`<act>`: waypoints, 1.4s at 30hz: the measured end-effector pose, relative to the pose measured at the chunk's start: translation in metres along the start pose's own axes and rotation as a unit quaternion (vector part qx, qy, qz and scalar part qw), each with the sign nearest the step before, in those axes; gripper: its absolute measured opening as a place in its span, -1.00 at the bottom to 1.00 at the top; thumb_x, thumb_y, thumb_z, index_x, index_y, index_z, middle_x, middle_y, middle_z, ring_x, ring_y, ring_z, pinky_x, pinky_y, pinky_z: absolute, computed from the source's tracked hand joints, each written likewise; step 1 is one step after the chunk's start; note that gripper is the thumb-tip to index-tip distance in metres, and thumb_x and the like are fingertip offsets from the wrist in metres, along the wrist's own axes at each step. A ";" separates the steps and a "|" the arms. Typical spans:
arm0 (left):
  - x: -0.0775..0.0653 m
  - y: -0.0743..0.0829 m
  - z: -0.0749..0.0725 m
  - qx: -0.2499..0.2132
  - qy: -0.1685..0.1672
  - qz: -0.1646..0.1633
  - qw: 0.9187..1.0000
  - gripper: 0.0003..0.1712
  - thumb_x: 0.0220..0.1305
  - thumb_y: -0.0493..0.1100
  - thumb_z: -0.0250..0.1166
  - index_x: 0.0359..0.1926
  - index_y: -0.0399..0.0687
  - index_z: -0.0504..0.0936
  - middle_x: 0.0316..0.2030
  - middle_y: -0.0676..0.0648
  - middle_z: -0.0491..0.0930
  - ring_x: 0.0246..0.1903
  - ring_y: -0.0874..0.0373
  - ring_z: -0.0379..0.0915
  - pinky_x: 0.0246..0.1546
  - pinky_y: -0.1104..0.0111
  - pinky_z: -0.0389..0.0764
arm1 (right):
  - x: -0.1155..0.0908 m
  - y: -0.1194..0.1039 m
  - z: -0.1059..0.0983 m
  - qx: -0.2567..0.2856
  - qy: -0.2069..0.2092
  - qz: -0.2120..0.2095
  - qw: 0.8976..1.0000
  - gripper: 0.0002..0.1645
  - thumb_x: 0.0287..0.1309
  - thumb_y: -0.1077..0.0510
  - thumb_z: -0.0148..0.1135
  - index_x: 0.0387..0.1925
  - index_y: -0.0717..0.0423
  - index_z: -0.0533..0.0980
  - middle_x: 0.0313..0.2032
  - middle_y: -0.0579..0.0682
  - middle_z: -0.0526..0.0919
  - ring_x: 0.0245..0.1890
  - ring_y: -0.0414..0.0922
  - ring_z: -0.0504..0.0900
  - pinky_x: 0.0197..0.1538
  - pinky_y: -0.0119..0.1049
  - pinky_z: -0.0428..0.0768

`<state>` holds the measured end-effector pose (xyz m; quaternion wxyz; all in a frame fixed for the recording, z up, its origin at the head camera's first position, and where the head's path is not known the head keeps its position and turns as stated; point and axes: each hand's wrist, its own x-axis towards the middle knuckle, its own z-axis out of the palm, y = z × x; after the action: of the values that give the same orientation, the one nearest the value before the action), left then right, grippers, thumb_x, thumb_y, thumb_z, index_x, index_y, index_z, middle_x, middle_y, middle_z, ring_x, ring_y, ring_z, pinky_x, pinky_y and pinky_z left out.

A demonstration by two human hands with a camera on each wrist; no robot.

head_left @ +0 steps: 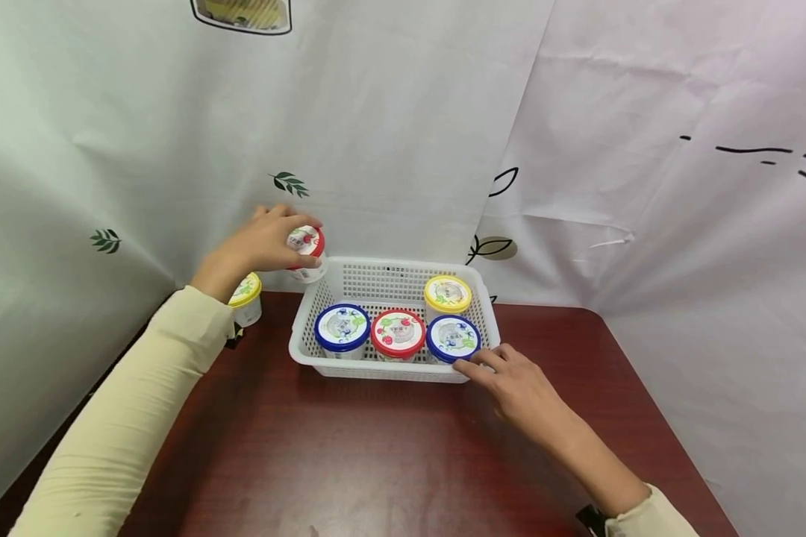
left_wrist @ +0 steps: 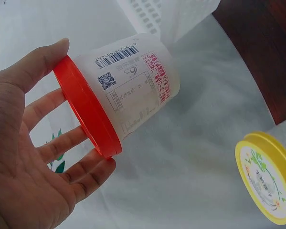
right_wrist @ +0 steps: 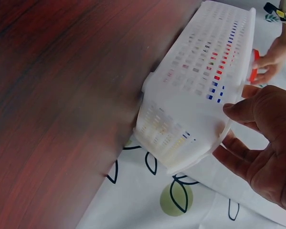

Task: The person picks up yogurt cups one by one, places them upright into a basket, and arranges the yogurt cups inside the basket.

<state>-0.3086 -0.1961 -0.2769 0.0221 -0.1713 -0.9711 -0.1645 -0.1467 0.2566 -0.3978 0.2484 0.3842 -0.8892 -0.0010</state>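
Note:
My left hand [head_left: 265, 240] grips a white plastic cup [left_wrist: 138, 86] by its red lid [left_wrist: 83, 105], thumb on one side and fingers on the other. In the head view this cup is raised at the back left corner of a white perforated basket [head_left: 383, 371]. My right hand [head_left: 516, 384] pinches the basket's rim at the front right corner, thumb outside and fingers over the edge. Inside the basket stand a blue-lidded cup [head_left: 342, 328] at left, a red-lidded cup [head_left: 398, 333] in the middle, another blue-lidded cup [head_left: 453, 339] at right and a yellow-lidded cup [head_left: 447, 294] behind it.
Another yellow-lidded cup [head_left: 245, 300] stands on the dark red table [head_left: 349, 455] left of the basket, partly behind my left forearm. White printed cloth [head_left: 403, 134] hangs close behind the basket and along both sides of the table.

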 end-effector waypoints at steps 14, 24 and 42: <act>0.008 0.021 0.012 0.004 0.009 0.016 1.000 -0.09 0.28 0.16 0.60 0.61 0.15 0.55 0.57 -0.34 0.38 0.43 -0.37 0.20 0.36 -0.35 0.51 | -0.001 0.001 -0.001 0.007 -0.003 0.003 1.000 -0.16 -0.07 0.46 0.62 0.27 -0.19 0.76 -0.01 -0.09 0.80 -0.15 -0.04 0.62 -0.17 -0.16 0.70; 0.015 0.039 0.018 0.021 0.001 0.043 0.999 -0.10 0.28 0.16 0.63 0.59 0.15 0.57 0.51 -0.31 0.44 0.43 -0.35 0.26 0.35 -0.31 0.52 | 0.000 0.001 -0.001 0.008 -0.009 0.003 1.000 -0.14 -0.10 0.43 0.67 0.27 -0.19 0.76 0.00 -0.09 0.79 -0.11 -0.04 0.64 -0.17 -0.17 0.72; 0.027 0.073 0.034 0.032 -0.024 0.065 0.997 -0.09 0.27 0.19 0.62 0.59 0.18 0.57 0.48 -0.27 0.48 0.41 -0.31 0.32 0.35 -0.30 0.56 | 0.000 0.000 -0.002 0.005 -0.002 0.001 1.000 -0.19 -0.01 0.46 0.61 0.27 -0.19 0.77 -0.01 -0.09 0.80 -0.14 -0.04 0.63 -0.16 -0.17 0.71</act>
<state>-0.3084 -0.1118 -0.2839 0.0148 -0.2369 -0.9631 -0.1271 -0.1460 0.2573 -0.3956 0.2449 0.3850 -0.8898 0.0033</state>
